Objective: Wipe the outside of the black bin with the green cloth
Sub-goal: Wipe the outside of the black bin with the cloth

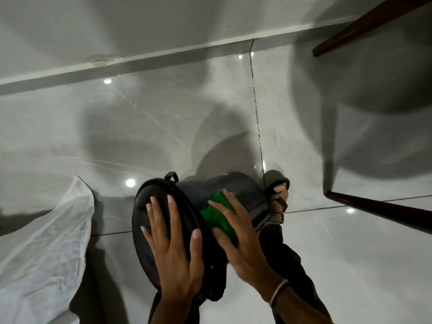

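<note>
The black bin (243, 190) lies tilted on its side across my lap, its lid end towards me and to the left. My left hand (174, 251) rests flat on the black lid (146, 206) with fingers spread, steadying it. My right hand (243, 242) presses the green cloth (218, 215) against the bin's outer wall, fingers spread over the cloth. Part of the cloth is hidden under the palm.
A white sheet or plastic bag (44, 249) lies on the glossy tiled floor at the left. Dark wooden furniture legs (378, 208) stand at the right. My sandalled foot (278, 195) shows beyond the bin. A wall skirting (140, 63) runs across the back.
</note>
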Demonstrator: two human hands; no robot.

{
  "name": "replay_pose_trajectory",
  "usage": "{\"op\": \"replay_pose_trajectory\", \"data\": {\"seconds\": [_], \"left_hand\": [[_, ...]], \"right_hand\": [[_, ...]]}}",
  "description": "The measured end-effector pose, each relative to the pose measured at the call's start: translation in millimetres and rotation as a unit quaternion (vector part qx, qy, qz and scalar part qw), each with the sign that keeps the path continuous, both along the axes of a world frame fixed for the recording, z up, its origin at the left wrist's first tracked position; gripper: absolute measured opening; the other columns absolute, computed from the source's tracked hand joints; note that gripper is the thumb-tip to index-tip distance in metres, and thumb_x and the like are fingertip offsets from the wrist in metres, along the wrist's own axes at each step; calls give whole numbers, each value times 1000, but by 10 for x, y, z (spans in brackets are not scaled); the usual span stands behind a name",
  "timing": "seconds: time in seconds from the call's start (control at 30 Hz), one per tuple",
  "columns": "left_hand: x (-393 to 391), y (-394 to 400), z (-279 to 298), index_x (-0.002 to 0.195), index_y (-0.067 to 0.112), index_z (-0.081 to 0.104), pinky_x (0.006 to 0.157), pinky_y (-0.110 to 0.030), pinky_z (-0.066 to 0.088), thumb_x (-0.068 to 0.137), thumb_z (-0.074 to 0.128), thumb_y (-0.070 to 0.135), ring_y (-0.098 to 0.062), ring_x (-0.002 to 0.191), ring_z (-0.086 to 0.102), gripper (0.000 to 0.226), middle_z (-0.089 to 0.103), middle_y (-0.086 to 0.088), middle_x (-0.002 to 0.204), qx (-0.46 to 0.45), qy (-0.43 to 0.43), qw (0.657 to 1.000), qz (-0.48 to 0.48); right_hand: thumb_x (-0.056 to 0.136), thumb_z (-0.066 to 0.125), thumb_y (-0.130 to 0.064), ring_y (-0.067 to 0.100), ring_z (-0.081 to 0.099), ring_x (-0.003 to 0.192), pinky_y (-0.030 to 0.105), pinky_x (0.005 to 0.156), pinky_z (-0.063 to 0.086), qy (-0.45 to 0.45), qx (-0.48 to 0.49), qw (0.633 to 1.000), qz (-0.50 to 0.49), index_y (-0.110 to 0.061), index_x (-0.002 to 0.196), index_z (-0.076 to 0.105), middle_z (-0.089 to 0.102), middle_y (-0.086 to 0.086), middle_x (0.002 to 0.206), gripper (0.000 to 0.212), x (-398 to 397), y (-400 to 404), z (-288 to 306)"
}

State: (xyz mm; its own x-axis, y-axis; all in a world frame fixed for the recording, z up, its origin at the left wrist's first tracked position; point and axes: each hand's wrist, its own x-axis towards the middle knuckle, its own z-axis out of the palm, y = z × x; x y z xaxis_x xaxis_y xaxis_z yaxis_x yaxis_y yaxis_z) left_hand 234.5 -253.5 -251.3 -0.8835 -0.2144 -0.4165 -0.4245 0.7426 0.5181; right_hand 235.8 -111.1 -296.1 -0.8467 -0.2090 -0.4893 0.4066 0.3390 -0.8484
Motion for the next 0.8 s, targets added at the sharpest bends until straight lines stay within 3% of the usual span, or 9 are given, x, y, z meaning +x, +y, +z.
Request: {"op": "replay_pose_trajectory", "data": {"seconds": [0.13, 0.2, 0.33, 0.4, 0.5, 0.6, 0.67, 0.7, 0.8], "left_hand": [[245, 12, 34, 165, 21, 17, 126, -76, 12, 105, 19, 65, -29, 166, 1, 75, 10, -18, 176, -18, 17, 996, -90], [331, 104, 40, 164, 22, 19, 124, -77, 16, 105, 21, 64, -31, 166, 5, 73, 14, -20, 175, -25, 21, 990, -137], [171, 152, -45, 166, 35, 11, 128, -73, 4, 101, 14, 73, -17, 166, -5, 75, 3, -5, 179, 6, -22, 1000, -7], [69, 57, -72, 165, 42, 4, 129, -72, -1, 100, 12, 76, -15, 165, -11, 74, -5, 1, 179, 14, -40, 999, 17], [4, -152, -100, 167, 39, 4, 128, -71, -7, 103, 11, 70, -28, 166, -9, 71, -6, -12, 178, -27, -15, 995, -97], [-52, -308, -141, 167, 34, 9, 128, -70, -9, 105, 13, 66, -37, 165, -2, 70, 3, -24, 176, -76, 7, 973, -220], [-90, -334, -148, 167, 33, 12, 127, -72, -8, 105, 14, 66, -37, 165, 1, 70, 5, -26, 175, -82, 6, 967, -241], [-117, -322, -155, 166, 34, 13, 127, -71, -8, 104, 14, 67, -36, 165, 0, 71, 5, -26, 175, -81, 4, 967, -242], [-167, -291, -156, 166, 35, 15, 127, -70, -10, 103, 15, 70, -34, 166, -2, 72, 3, -23, 176, -76, -12, 970, -231]], "right_hand": [[107, 57, -25, 23, 32, 159, 48, 132, 29, -167, 61, 975, -136, -25, 153, 49, 37, 4, 170, 47, -221, 336, -497], [107, 58, -19, 30, 38, 156, 53, 129, 33, -233, 77, 951, -187, -20, 152, 51, 44, 10, 165, 46, -326, 472, -672], [106, 60, -18, 11, 29, 157, 46, 133, 27, -187, 57, 961, -198, -30, 150, 53, 44, -18, 158, 46, -214, 461, -575], [106, 60, -28, 4, 22, 160, 41, 134, 24, -158, 48, 969, -182, -39, 150, 51, 36, -18, 165, 47, -139, 406, -394], [102, 50, -59, 2, 13, 163, 33, 130, 19, -56, 9, 994, -96, -51, 153, 42, 21, -19, 175, 52, 8, 155, -95], [104, 49, -52, 4, 16, 163, 33, 130, 24, -4, 36, 997, -67, -46, 152, 45, 24, -14, 174, 49, 124, 29, -154], [104, 53, -43, -10, 21, 156, 25, 129, 28, -40, 94, 986, -135, -44, 148, 48, 33, -11, 169, 44, 43, 92, -359], [106, 55, -37, -8, 27, 154, 26, 128, 30, -82, 121, 971, -189, -38, 148, 49, 39, -8, 166, 43, -72, 168, -481], [106, 59, -26, 24, 40, 155, 33, 128, 28, -221, 150, 927, -263, -22, 153, 50, 45, 5, 164, 48, -322, 347, -724]]}}
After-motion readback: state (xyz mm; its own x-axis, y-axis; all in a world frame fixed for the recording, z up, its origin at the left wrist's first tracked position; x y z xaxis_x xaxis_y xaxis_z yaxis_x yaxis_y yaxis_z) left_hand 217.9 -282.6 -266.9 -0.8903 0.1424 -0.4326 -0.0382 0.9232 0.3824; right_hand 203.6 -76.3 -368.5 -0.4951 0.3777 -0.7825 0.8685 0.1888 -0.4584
